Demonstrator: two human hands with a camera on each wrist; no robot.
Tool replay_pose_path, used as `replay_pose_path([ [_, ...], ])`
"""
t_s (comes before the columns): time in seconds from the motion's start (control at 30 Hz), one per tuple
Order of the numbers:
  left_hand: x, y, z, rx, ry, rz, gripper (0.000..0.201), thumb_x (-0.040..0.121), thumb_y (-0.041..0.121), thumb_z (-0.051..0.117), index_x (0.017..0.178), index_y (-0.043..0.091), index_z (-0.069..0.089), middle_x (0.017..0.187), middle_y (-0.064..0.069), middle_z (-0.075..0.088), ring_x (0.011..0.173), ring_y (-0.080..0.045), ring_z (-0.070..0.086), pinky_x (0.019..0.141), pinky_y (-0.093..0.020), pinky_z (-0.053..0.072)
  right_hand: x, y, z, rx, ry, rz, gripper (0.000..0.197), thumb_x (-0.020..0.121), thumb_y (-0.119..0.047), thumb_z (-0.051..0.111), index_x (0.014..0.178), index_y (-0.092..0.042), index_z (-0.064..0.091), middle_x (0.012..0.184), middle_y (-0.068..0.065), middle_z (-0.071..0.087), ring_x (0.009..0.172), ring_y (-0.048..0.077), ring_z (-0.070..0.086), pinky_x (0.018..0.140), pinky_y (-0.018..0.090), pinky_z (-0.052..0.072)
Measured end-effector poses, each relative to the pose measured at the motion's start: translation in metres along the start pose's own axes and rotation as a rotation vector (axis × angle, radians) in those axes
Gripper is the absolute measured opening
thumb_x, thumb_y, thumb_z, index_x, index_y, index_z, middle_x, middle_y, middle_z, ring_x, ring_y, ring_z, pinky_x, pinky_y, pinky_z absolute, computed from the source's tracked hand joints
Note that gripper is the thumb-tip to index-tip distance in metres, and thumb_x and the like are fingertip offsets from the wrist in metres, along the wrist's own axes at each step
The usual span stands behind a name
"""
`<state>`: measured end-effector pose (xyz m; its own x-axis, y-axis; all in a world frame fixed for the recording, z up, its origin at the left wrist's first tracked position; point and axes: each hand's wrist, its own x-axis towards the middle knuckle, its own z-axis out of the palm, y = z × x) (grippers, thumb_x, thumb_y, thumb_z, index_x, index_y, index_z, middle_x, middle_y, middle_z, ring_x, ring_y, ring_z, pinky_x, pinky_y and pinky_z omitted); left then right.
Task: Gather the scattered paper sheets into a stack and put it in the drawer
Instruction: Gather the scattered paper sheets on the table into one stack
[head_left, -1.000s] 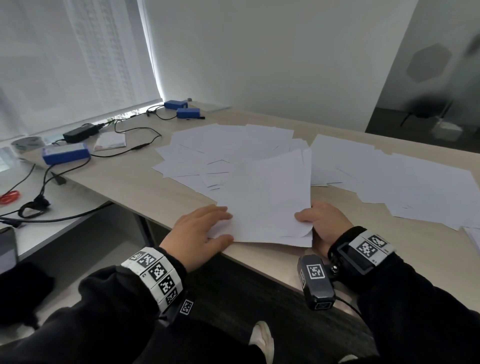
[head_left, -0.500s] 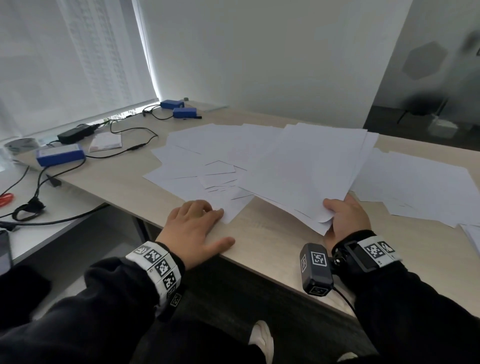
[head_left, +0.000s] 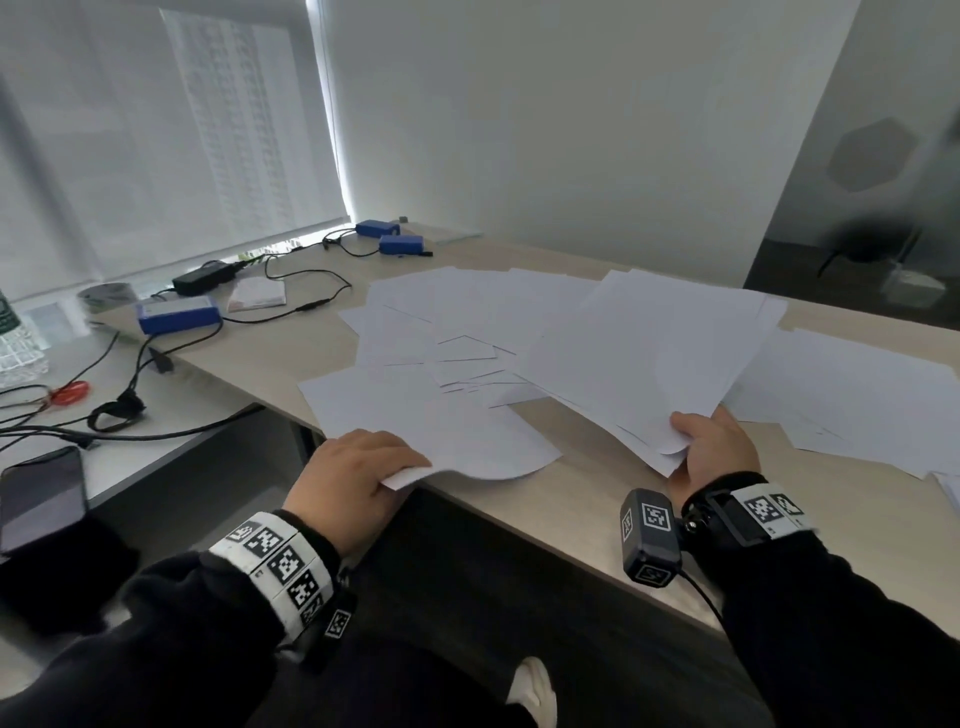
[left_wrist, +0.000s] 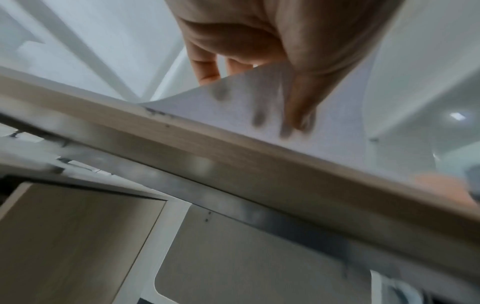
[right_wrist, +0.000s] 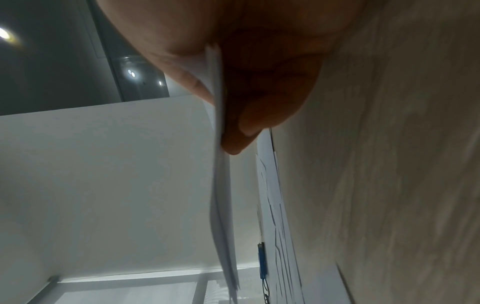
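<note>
White paper sheets (head_left: 467, 312) lie scattered over the pale wooden table (head_left: 597, 499), with more sheets (head_left: 857, 395) at the right. My right hand (head_left: 685, 441) pinches a fanned bundle of sheets (head_left: 649, 353) by its near corner and holds it above the table; the right wrist view shows thumb and fingers clamping that bundle (right_wrist: 221, 185) edge-on. My left hand (head_left: 400, 467) pinches the near corner of a single sheet (head_left: 431, 415) at the table's front edge. In the left wrist view the thumb is under this sheet (left_wrist: 259, 107) and the fingers show through it from above.
Blue boxes (head_left: 176, 317), a black adapter (head_left: 202, 278) and cables (head_left: 311, 306) sit at the table's left and back. A lower side desk (head_left: 156, 452) on the left holds a phone (head_left: 41, 499) and a red item (head_left: 70, 389). A wood-panelled cabinet (left_wrist: 64, 236) stands under the table.
My right hand lifted the bundle and swung it to the right. My left hand went from lying flat on the table to pinching a sheet's corner at the front edge.
</note>
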<state>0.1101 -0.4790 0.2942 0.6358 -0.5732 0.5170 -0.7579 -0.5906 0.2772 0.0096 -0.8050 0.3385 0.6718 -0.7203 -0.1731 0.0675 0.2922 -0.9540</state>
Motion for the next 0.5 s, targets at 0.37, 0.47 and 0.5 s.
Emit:
replay_pose_path([
  [0.37, 0.029, 0.038, -0.067, -0.571, 0.622, -0.419, 0.028, 0.098, 0.016, 0.055, 0.094, 0.039, 0.068, 0.092, 0.018, 0.067, 0.088, 0.002, 0.060, 0.079, -0.021, 0.048, -0.013, 0.001, -0.019, -0.036, -0.015, 0.043, 0.027, 0.091, 0.001, 0.051, 0.115, -0.007, 0.062, 0.105, 0.015, 0.070, 0.089, 0.034, 0.068, 0.072, 0.039, 0.055],
  [0.47, 0.034, 0.066, -0.060, -0.534, 0.602, -0.143, 0.027, 0.097, 0.002, 0.054, 0.106, 0.022, 0.071, 0.103, 0.012, 0.069, 0.100, -0.001, 0.062, 0.089, -0.016, 0.047, -0.019, 0.001, -0.024, -0.041, -0.053, 0.077, 0.024, 0.092, 0.005, 0.049, 0.110, -0.006, 0.062, 0.099, 0.016, 0.070, 0.084, 0.034, 0.067, 0.075, 0.043, 0.056],
  [0.5, 0.036, 0.076, -0.056, -0.506, 0.578, -0.030, 0.027, 0.096, -0.001, 0.055, 0.107, 0.017, 0.071, 0.106, 0.008, 0.070, 0.103, -0.003, 0.063, 0.091, -0.018, 0.047, -0.020, 0.003, -0.026, -0.038, -0.070, 0.085, 0.025, 0.092, 0.005, 0.048, 0.109, -0.006, 0.063, 0.102, 0.018, 0.070, 0.088, 0.035, 0.067, 0.082, 0.048, 0.054],
])
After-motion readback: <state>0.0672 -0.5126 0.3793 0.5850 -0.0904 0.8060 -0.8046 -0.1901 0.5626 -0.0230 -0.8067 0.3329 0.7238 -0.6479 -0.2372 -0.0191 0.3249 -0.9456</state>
